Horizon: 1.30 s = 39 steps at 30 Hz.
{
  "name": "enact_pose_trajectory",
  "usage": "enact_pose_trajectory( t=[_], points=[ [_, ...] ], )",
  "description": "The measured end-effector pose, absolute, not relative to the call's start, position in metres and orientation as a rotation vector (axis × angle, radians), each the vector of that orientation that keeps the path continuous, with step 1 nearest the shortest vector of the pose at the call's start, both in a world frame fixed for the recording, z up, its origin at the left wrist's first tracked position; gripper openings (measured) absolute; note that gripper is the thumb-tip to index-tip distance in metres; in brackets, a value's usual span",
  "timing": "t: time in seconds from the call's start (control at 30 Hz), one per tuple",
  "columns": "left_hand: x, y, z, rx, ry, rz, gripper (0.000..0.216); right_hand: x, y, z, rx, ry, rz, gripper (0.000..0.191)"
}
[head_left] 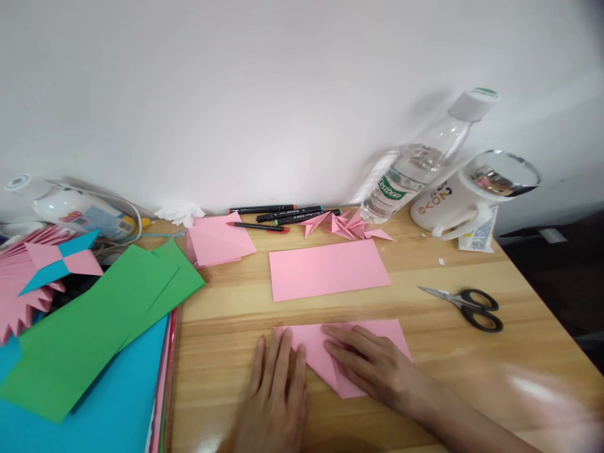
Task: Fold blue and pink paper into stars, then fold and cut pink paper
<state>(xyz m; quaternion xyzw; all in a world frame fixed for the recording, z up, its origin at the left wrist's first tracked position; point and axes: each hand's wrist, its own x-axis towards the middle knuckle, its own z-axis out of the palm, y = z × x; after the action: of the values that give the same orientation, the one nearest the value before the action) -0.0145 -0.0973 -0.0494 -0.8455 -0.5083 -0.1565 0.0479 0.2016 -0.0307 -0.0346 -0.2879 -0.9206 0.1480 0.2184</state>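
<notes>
My L fingers (282, 362) & R fingers (349, 357) extended, unclenched, resting on folded pink paper (323, 365) nr front of wood surface (226, 333), pink sheet (330, 269) just beyond, scissors (465, 305) to R

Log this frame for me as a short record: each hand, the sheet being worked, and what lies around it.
Left hand: fingertips at the sheet's left edge
Right hand: resting on the sheet
Worked sheet: pink paper, slanted edge at lower left
Behind it: pink rectangle, apart from the worked sheet
Right side: scissors with black handles, lying on the table
Back right: water bottle beside white mug
Left side: green sheets over blue paper
</notes>
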Motion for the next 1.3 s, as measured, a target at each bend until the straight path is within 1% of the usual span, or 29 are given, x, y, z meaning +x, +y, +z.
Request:
enact_pose_trajectory(
  t=[0.33,0.67,0.9,1.0,1.3],
  points=[
    [-0.014,-0.096,-0.047,-2.565,-1.515,-0.389,0.042,0.201,-0.029,-0.034,-0.789,-2.536,0.421,0.028],
    [-0.012,-0.099,-0.053,-2.543,-1.566,-0.434,0.048,0.2,-0.03,-0.033,-0.782,-2.52,0.41,0.025],
    [-0.016,-0.094,-0.045,-2.534,-1.481,-0.351,0.04,0.202,-0.031,-0.033,-0.798,-2.514,0.367,0.025],
    [-0.018,-0.092,-0.043,-2.526,-1.474,-0.321,0.038,0.203,-0.032,-0.032,-0.741,-2.538,0.325,0.027],
    [-0.016,-0.091,-0.04,-2.481,-1.473,-0.385,0.039,0.202,-0.033,-0.037,-0.686,-2.523,0.315,0.022]
  ],
)
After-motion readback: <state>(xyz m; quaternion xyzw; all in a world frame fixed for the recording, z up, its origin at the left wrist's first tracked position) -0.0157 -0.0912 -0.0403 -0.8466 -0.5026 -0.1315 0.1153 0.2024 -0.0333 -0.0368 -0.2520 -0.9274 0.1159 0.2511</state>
